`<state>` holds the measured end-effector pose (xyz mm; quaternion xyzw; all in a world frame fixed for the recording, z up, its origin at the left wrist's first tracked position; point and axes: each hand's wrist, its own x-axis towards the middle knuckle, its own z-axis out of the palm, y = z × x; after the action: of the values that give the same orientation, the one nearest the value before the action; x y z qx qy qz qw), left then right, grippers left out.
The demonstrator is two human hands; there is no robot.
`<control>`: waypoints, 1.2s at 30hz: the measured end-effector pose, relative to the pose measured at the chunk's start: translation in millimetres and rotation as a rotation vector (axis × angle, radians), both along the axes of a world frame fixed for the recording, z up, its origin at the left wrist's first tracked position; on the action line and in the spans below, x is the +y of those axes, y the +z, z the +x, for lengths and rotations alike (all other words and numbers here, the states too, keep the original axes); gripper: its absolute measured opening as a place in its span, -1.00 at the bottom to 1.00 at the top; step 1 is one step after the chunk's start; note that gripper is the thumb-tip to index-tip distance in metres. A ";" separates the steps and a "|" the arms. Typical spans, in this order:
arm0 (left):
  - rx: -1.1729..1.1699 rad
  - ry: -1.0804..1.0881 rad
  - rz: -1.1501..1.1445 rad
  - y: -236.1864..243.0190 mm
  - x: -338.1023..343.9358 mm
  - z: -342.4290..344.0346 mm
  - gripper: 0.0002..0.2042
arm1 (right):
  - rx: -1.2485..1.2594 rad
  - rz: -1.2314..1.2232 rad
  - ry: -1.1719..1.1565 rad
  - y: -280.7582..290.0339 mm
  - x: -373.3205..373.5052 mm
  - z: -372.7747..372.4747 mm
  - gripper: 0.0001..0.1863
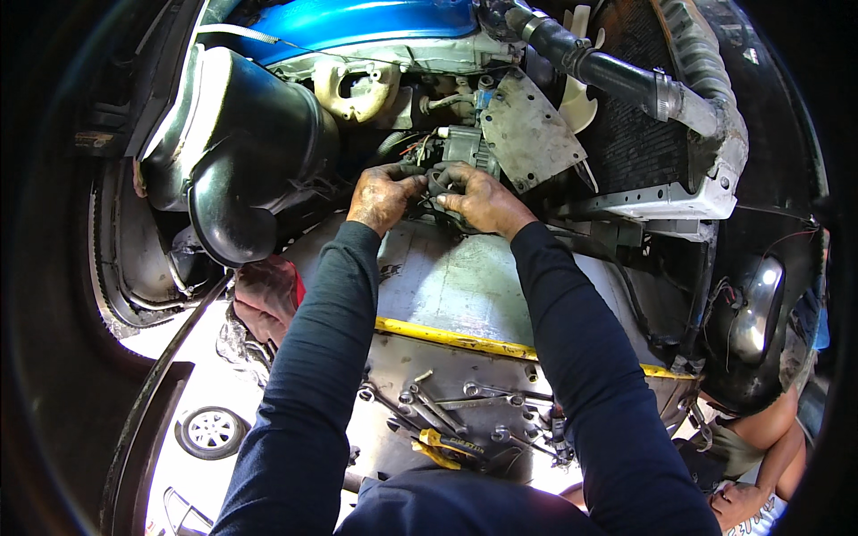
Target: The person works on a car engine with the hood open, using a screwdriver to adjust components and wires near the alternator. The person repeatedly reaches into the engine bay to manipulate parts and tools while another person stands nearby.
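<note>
Both my hands are close together in an engine bay, just in front of a ribbed metal alternator (466,146). In my right hand (487,198), thumb and fingers are closed around a small dark ring-shaped piece (437,183); its exact kind is unclear. My left hand (379,198) is closed in a pinch beside it, and the fingers hide what they grip. Thin coloured wires (413,147) run just beyond the fingertips. A flat grey metal plate (534,131) with holes stands right of the alternator.
A large black air-filter housing (259,134) stands left, the radiator (630,116) and a pale fan (576,98) right. Several wrenches (433,406) and yellow-handled pliers (442,447) lie on the metal panel below the yellow edge (456,338). Another person's hand (737,503) shows lower right.
</note>
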<state>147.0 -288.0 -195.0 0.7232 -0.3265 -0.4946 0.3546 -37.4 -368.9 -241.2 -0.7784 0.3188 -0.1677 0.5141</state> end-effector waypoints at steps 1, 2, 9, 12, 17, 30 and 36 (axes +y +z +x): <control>-0.087 -0.045 0.002 0.7 0.5 -0.2 -0.64 | 0.058 -0.061 0.001 1.5 -0.1 0.1 -0.65; -0.188 -0.086 0.003 0.3 0.7 -0.9 -0.63 | 0.034 -0.012 0.015 3.2 -0.6 0.1 -0.62; -0.514 -0.015 0.006 -32.0 -5.2 -14.9 -0.61 | -0.001 0.446 0.014 8.5 -10.8 -2.4 -0.61; 0.034 0.257 0.138 -43.3 -10.0 -6.8 -0.69 | -0.131 0.376 0.006 5.5 -15.1 -6.0 -0.66; 0.030 0.340 0.189 -52.8 1.4 29.2 -0.65 | 0.283 0.292 -0.143 2.3 -16.3 -5.2 -0.50; 0.552 0.301 0.407 -62.2 1.0 10.1 -0.80 | 0.374 0.081 -0.036 -14.5 -18.0 19.0 -0.50; 0.790 0.408 0.432 -48.8 -0.9 6.8 -0.80 | 0.263 -0.307 0.294 -36.5 -19.6 8.2 -0.67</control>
<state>153.8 -288.8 -243.8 0.5866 0.0914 -0.7079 0.3828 -29.2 -388.5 -277.6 -0.9004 0.2374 -0.0348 0.3629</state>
